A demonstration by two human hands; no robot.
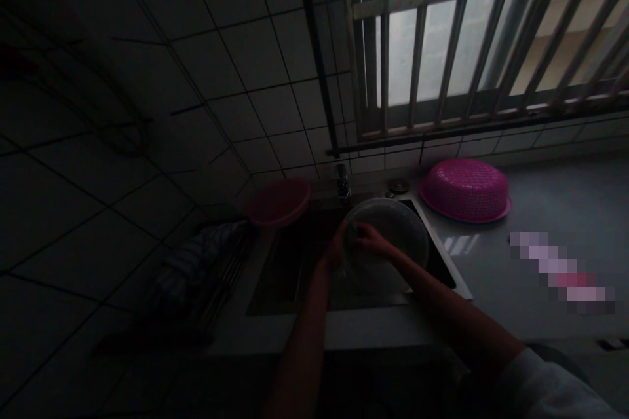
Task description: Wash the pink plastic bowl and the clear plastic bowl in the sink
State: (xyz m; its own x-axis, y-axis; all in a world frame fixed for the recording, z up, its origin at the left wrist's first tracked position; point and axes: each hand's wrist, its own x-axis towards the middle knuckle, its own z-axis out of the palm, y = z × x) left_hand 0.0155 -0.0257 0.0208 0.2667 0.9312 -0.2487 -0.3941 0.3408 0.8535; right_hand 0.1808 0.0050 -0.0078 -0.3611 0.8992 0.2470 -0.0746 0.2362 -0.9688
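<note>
The scene is very dark. Both my hands meet over the sink (pixel 275 275), at the left edge of a large pale round basin (pixel 398 229) that rests in the sink's right part. My left hand (pixel 335 250) is curled around something small I cannot make out. My right hand (pixel 372 240) presses against the same spot, fingers closed, lying across the basin. A tap (pixel 343 183) stands just behind the hands.
A pink bowl (pixel 278 201) sits at the sink's back left corner. A pink perforated basket (pixel 464 188) lies upside down on the grey counter (pixel 540 209) to the right. A striped cloth (pixel 206 249) lies on a rack at the left. Tiled wall and a barred window (pixel 466 33) stand behind.
</note>
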